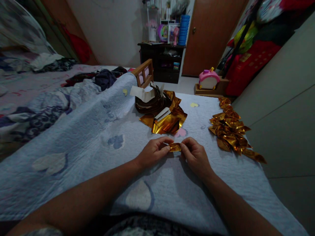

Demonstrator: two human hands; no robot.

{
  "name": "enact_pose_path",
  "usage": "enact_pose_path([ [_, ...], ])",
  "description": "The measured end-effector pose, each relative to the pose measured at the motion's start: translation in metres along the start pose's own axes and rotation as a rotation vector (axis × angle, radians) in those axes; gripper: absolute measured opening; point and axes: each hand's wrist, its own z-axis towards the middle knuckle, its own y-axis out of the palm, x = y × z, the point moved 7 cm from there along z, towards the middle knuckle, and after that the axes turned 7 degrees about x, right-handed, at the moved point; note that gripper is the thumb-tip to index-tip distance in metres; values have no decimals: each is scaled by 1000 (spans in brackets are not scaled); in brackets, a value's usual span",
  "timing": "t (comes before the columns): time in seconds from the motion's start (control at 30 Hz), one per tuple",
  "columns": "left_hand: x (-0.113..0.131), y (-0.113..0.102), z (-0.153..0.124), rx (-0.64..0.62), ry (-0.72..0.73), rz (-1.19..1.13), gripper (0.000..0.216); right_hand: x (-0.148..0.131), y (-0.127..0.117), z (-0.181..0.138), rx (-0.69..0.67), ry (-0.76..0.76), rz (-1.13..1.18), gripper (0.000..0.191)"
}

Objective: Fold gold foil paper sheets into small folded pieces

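A small folded piece of gold foil paper (175, 147) is stretched between my hands, just above the blue bedspread. My left hand (157, 150) pinches its left end between thumb and fingers. At the right end, my right hand (194, 153) grips it the same way. Beyond my hands lie loose gold foil sheets (169, 123), with a small white strip (162, 113) on top. Against them rests a dark, curled stack of sheets (147, 106) with pale paper sticking out. Off to the right, several folded gold foil pieces (230, 127) form a long heap.
The bedspread (93, 177) has heart shapes and rises in a fold on the left, beside rumpled bedding (49, 114). A wooden rail (144, 73) stands at the far edge. A pale cabinet (283, 124) borders the right; a pink toy clock (208, 79) sits beyond.
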Motion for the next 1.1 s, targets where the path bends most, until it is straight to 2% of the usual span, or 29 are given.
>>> enact_pose_path([
  [0.2, 7, -4, 2, 53, 46, 9, 27, 1, 2, -1, -23, 0, 25, 16],
  [0.6, 14, -8, 0, 101, 243, 289, 27, -3, 4, -1, -17, -80, -44, 11],
  [1.1, 15, -7, 0, 132, 246, 410, 24, -9, 8, -2, -61, -148, -105, 13],
])
